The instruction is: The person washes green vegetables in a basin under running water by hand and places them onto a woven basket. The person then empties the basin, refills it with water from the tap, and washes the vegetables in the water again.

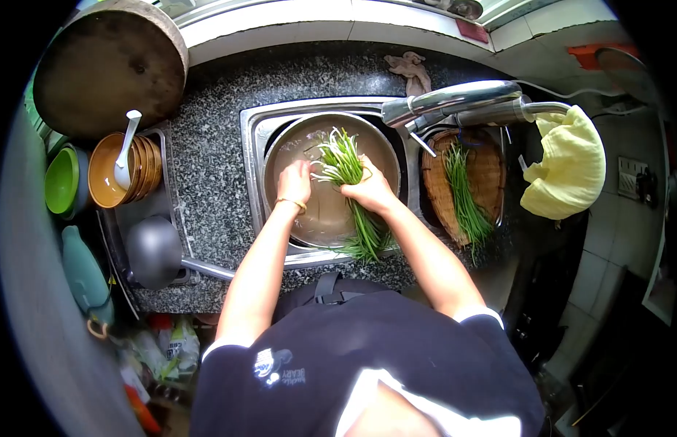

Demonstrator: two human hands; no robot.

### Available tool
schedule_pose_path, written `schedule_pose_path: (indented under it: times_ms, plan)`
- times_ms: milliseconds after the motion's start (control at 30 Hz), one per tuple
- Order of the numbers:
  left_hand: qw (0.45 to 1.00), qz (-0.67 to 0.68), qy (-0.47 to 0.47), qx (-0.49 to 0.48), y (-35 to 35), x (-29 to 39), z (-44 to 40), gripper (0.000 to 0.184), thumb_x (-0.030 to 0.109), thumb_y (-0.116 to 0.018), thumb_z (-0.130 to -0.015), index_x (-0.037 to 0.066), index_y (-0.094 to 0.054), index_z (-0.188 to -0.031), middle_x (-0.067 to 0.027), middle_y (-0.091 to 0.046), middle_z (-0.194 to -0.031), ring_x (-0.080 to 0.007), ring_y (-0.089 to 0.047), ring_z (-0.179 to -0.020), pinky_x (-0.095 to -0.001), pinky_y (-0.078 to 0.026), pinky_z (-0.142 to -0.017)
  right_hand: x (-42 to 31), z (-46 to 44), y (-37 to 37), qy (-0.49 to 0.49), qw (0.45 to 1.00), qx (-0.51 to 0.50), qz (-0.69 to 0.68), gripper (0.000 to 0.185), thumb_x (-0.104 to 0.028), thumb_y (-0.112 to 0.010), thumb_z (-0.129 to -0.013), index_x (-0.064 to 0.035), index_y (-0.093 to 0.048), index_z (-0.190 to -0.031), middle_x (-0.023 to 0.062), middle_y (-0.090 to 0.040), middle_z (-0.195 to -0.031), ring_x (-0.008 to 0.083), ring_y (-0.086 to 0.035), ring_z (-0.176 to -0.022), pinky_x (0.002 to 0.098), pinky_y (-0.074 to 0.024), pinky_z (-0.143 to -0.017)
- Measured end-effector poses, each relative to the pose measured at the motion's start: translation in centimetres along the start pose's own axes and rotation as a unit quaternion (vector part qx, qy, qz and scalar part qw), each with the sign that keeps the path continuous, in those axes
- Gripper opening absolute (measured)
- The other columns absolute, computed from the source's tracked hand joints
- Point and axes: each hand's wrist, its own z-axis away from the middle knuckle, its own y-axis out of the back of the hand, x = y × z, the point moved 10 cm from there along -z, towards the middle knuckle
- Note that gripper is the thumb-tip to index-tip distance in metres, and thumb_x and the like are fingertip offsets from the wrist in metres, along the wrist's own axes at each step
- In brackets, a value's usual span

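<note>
My right hand [372, 189] is wrapped round a bunch of garlic chives [342, 164], its white ends pointing up and away from me. The green leaves hang back over the front rim of a large round basin [286, 218] of water standing in the sink. To the left of the white ends, over the water, my left hand [294, 183] has its fingers drawn together; whatever may be between them is too small to make out. A second bunch of chives [466, 191] lies on a woven bamboo tray [434, 175] to the right.
A chrome faucet [455, 102] reaches over the sink's [248, 146] right part. A yellow cloth [568, 167] hangs at right. Stacked brown bowls [105, 171] with a white spoon [126, 156], a metal ladle [155, 251], green bowls [61, 180] and a round chopping board [109, 69] stand left.
</note>
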Motion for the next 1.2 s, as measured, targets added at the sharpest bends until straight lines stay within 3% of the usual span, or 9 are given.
schedule_pose_path:
  times_ms: [100, 200, 233, 333, 667, 867, 1000, 1067, 1200]
  plan:
    - [0.961, 0.222, 0.162, -0.011, -2.6, -5.7, -1.7, 0.020, 0.019, -0.054, -0.088, 0.002, -0.063, -0.086, -0.0103, -0.065, -0.071, -0.0204, -0.062, -0.063, -0.0332, -0.048, -0.061, 3.4, -2.8, -0.6, 0.005, 0.999, 0.016, 0.039, 0.068, -0.021, -0.071, -0.060, -0.0080, -0.046, -0.122, 0.0118, -0.064, -0.099, 0.0229, -0.062, -0.092, 0.0308, -0.0470, -0.083]
    - [0.977, 0.188, 0.093, 0.048, -4.0, -7.9, -3.4, 0.018, 0.018, -0.060, -0.086, 0.000, -0.063, -0.086, -0.0080, -0.064, -0.068, -0.0150, -0.059, -0.057, -0.0294, -0.047, -0.055, 4.0, -4.0, -1.0, -0.049, 0.997, 0.001, 0.057, 0.067, -0.020, -0.071, -0.060, -0.0069, -0.047, -0.121, 0.0127, -0.064, -0.099, 0.0230, -0.062, -0.092, 0.0307, -0.0473, -0.083]
    - [0.938, 0.296, 0.180, -0.007, -4.0, -6.3, -2.4, 0.019, 0.020, -0.064, -0.084, 0.001, -0.063, -0.086, -0.0057, -0.062, -0.068, -0.0116, -0.057, -0.058, -0.0271, -0.046, -0.054, 3.9, -4.3, -0.9, -0.058, 0.994, 0.005, 0.090, 0.068, -0.019, -0.072, -0.060, -0.0045, -0.046, -0.121, 0.0141, -0.064, -0.098, 0.0230, -0.063, -0.091, 0.0305, -0.0477, -0.082]
    - [0.927, 0.308, 0.181, -0.116, -6.0, -5.4, -2.3, 0.020, 0.021, -0.065, -0.083, 0.001, -0.064, -0.085, -0.0036, -0.061, -0.069, -0.0108, -0.057, -0.060, -0.0264, -0.046, -0.056, 5.4, -5.7, -1.6, -0.071, 0.995, -0.001, 0.070, 0.068, -0.018, -0.073, -0.060, -0.0011, -0.045, -0.120, 0.0148, -0.064, -0.098, 0.0228, -0.063, -0.090, 0.0302, -0.0480, -0.081]
    - [0.993, 0.018, -0.015, -0.120, -5.1, -2.8, -4.0, 0.009, 0.011, -0.057, -0.079, 0.004, -0.061, -0.083, -0.0172, -0.063, -0.083, -0.0370, -0.058, -0.083, -0.0438, -0.046, -0.074, 8.6, -7.1, -2.3, -0.118, 0.987, -0.002, 0.111, 0.075, -0.019, -0.075, -0.059, 0.0034, -0.042, -0.123, 0.0167, -0.063, -0.105, 0.0230, -0.061, -0.096, 0.0304, -0.0470, -0.084]
    - [0.975, -0.062, -0.150, -0.154, -5.7, -0.5, -3.5, 0.016, 0.013, -0.059, -0.078, 0.005, -0.062, -0.091, -0.0162, -0.063, -0.089, -0.0346, -0.059, -0.085, -0.0417, -0.046, -0.076, 6.7, -6.5, -2.1, -0.123, 0.990, -0.026, 0.071, 0.073, -0.017, -0.074, -0.060, 0.0005, -0.042, -0.123, 0.0163, -0.063, -0.104, 0.0245, -0.061, -0.096, 0.0313, -0.0470, -0.085]
    - [0.982, 0.030, -0.141, -0.126, -4.8, 0.1, -3.4, 0.019, 0.017, -0.061, -0.077, 0.005, -0.062, -0.091, -0.0151, -0.062, -0.088, -0.0326, -0.060, -0.084, -0.0406, -0.047, -0.076, 6.8, -6.5, -2.0, -0.116, 0.990, -0.024, 0.081, 0.073, -0.017, -0.074, -0.060, -0.0019, -0.043, -0.124, 0.0158, -0.063, -0.104, 0.0247, -0.061, -0.096, 0.0316, -0.0469, -0.085]
    - [0.980, -0.013, -0.078, -0.183, -4.8, 0.9, -2.8, 0.016, 0.014, -0.058, -0.079, 0.003, -0.063, -0.089, -0.0158, -0.063, -0.088, -0.0332, -0.060, -0.085, -0.0417, -0.047, -0.077, 6.7, -6.6, -1.7, -0.109, 0.989, 0.003, 0.100, 0.066, -0.020, -0.075, -0.058, -0.0002, -0.049, -0.115, 0.0160, -0.064, -0.098, 0.0251, -0.062, -0.092, 0.0315, -0.0469, -0.082]
    - [0.971, -0.070, -0.124, -0.192, -7.0, -0.6, -3.5, 0.028, 0.022, -0.066, -0.075, 0.002, -0.062, -0.095, -0.0164, -0.063, -0.090, -0.0323, -0.061, -0.083, -0.0402, -0.048, -0.073, 6.1, -6.7, -1.5, -0.110, 0.987, -0.009, 0.119, 0.069, -0.022, -0.076, -0.058, -0.0012, -0.047, -0.118, 0.0169, -0.063, -0.098, 0.0267, -0.062, -0.092, 0.0321, -0.0469, -0.083]
